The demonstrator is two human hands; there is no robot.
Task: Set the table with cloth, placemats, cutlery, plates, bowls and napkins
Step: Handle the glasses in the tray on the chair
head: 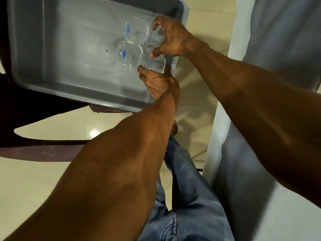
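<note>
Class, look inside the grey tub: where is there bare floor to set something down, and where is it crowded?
Bare: the grey plastic tub floor left of the four clear square glass bowls, up to its left wall. Crowded: the right end, where the left hand and right hand each grip a bowl.

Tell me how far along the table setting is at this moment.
Done: a cloth seems to hang at the right; the tabletop is out of view. In hand: the right hand and left hand each grip a clear glass bowl in the grey tub; two more bowls remain. Left: placing them; other items unseen.
</note>
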